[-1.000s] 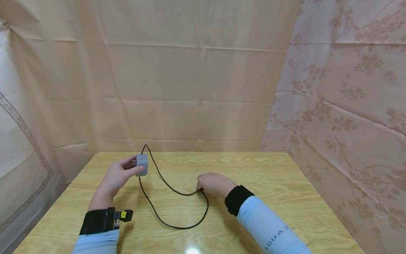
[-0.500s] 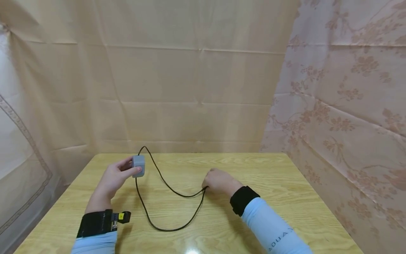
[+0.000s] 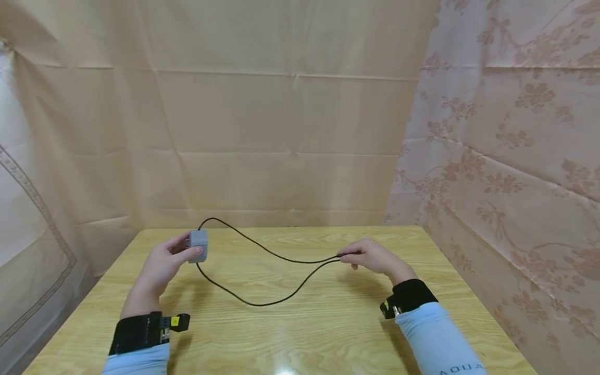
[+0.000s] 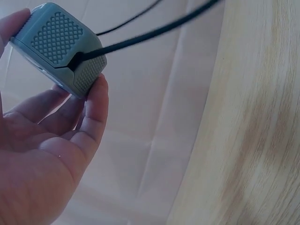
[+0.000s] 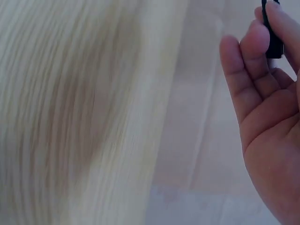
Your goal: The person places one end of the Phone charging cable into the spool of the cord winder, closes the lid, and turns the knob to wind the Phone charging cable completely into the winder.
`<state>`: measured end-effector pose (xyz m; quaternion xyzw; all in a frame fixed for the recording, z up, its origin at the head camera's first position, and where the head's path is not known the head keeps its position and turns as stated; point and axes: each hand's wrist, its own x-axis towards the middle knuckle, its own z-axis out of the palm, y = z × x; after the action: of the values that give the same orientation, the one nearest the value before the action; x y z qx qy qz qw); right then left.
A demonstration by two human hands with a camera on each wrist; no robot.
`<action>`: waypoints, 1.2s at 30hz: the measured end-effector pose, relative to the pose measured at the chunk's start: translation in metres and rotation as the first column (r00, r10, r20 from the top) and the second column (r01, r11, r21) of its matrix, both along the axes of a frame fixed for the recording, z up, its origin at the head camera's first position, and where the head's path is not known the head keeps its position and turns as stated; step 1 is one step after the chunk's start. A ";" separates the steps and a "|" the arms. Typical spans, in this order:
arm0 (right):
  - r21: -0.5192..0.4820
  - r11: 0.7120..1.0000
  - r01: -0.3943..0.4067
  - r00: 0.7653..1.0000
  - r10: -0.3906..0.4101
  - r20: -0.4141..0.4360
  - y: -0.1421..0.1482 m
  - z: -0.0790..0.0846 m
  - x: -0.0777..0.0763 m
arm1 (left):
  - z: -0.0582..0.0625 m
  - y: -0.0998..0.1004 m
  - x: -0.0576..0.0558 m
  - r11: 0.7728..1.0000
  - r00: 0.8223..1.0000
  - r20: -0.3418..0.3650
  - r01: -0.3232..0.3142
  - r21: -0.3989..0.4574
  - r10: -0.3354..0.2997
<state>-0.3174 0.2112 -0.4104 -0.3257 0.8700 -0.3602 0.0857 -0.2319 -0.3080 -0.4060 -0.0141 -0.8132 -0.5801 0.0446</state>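
In the head view my left hand [image 3: 161, 260] holds a small grey-blue box [image 3: 198, 246] between thumb and fingers above the table's left side. Diamond-textured sides show on the box [image 4: 58, 37] in the left wrist view, where a black cord [image 4: 150, 37] comes out of a notch. Two strands of black cord [image 3: 262, 304] run from opposite sides of the box across to my right hand [image 3: 375, 258]. There the thumb and fingers pinch the cord ends together. A black plug-like end [image 5: 275, 44] shows between those fingers in the right wrist view; its tip is partly hidden.
The wooden table [image 3: 281, 333] lies under both hands. A beige cloth [image 3: 290, 130] hangs behind its far edge, and a floral cloth [image 3: 506, 156] hangs at the right. Each wrist wears a black strap [image 3: 414, 294] with a small camera.
My right hand has moved right and up and turned, drawing the cord strands out longer and lifting them. The left hand, still holding the box, has shifted slightly left.
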 end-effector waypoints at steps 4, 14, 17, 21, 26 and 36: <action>-0.167 0.978 0.127 0.979 -0.096 0.183 0.032 -0.002 0.006 | -0.001 0.000 -0.001 1.000 1.000 -0.013 0.011 0.021 -0.011; -0.535 0.804 0.260 0.948 -0.108 0.298 0.070 -0.011 0.024 | 0.003 0.002 -0.001 0.998 0.999 -0.018 0.048 0.043 -0.047; -0.608 0.746 0.273 0.952 -0.121 0.280 0.075 -0.013 0.028 | 0.004 0.002 -0.001 0.998 0.998 -0.018 0.054 0.044 -0.053; -0.666 0.687 0.291 0.953 -0.143 0.269 0.080 -0.013 0.032 | 0.003 0.003 -0.001 0.997 0.998 -0.031 0.064 0.045 -0.063; -0.717 0.632 0.294 0.954 -0.144 0.264 0.085 -0.012 0.038 | -0.001 0.002 -0.001 0.996 0.995 -0.051 0.089 0.014 -0.088; -0.704 0.626 0.336 0.937 -0.147 0.316 0.094 -0.014 0.043 | -0.006 0.002 -0.002 0.992 0.990 -0.066 0.122 -0.002 -0.122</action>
<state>-0.2746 0.3055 -0.4240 -0.1676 0.6641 -0.7286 -0.0060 -0.2338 -0.3059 -0.4116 -0.0830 -0.8085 -0.5816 0.0357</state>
